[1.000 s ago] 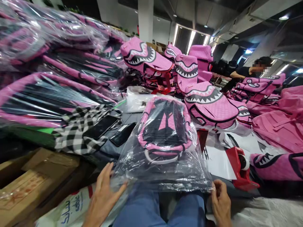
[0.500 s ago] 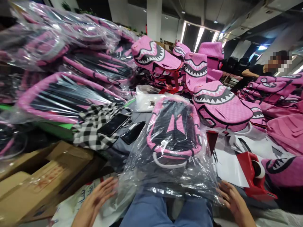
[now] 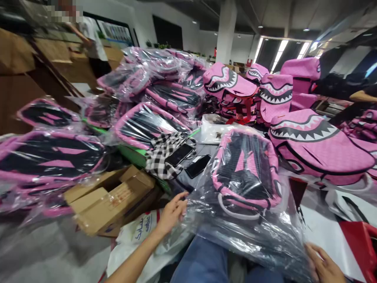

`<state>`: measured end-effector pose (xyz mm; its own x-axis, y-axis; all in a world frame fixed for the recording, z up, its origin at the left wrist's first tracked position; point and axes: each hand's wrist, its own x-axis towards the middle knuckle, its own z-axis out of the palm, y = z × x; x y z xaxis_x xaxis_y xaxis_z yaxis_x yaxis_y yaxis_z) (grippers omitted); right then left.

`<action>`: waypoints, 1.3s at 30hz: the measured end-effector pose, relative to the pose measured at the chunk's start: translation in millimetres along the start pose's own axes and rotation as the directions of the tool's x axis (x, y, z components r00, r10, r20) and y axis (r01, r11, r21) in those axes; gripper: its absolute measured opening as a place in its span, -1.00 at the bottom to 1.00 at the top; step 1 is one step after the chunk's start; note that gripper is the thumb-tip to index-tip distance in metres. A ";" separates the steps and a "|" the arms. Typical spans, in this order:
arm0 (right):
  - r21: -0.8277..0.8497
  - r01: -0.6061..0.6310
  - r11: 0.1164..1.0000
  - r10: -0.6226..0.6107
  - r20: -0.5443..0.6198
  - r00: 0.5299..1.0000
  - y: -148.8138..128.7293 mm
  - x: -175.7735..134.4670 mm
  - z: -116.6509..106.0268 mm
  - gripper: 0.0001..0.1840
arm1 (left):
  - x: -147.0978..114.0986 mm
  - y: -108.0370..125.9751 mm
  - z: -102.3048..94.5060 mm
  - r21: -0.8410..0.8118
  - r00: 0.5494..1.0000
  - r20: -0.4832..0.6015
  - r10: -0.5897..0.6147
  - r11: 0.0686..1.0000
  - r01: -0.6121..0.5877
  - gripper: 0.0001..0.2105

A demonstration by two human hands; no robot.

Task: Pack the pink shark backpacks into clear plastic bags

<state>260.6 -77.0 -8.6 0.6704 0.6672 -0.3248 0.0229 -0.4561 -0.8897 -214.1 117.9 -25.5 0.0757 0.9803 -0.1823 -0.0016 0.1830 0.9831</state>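
Clear plastic bag point(image 3: 273, 236) covers a pink-and-black backpack point(image 3: 250, 167), which lies ahead of the person, beyond and between both hands. Its long axis runs away from the body, far end leaning slightly left, white loop point(image 3: 237, 213) at the near end. Left hand point(image 3: 172, 216) is the nearer one, at the film's left edge, fingers bent and close together; whether its grip pinches the film I cannot tell. Right hand point(image 3: 325, 265) sits by the near right corner, fingers curled, its grip equally unclear. Loose film spans the gap over the legs point(image 3: 203, 259). Two phones point(image 3: 198, 166) and a checked cloth point(image 3: 160, 159) lie to the left, a shark-mouth backpack point(image 3: 318, 151) crowds the right side, and only film separates hands from backpack
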 end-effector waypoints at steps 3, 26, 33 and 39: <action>0.250 0.015 0.968 -0.020 0.016 1.000 3.2 -3.8 11.3 -0.33 | 4.3 8.4 -7.7 -0.266 0.995 0.067 -0.073 0.960 0.089 -0.40; 0.094 0.297 0.950 -0.248 -0.348 0.904 -48.7 10.1 69.9 -0.26 | 47.2 23.0 19.4 0.480 0.923 -0.029 0.383 0.816 -0.323 -0.34; 0.056 0.377 0.924 -0.317 -0.436 0.842 -50.4 4.4 68.4 -0.33 | 11.3 50.4 87.5 0.610 0.544 0.382 0.747 0.239 -0.755 -0.53; 0.068 0.405 0.912 -0.336 -0.444 0.830 -45.3 5.3 69.4 -0.35 | 8.4 69.3 123.1 0.517 0.552 0.607 0.572 0.243 -0.821 -0.70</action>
<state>211.7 -11.9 7.7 0.8786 0.4455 0.1719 0.2422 -0.1056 -0.9645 -90.8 129.7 42.9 0.6464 0.6005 0.4706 0.4530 -0.7984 0.3966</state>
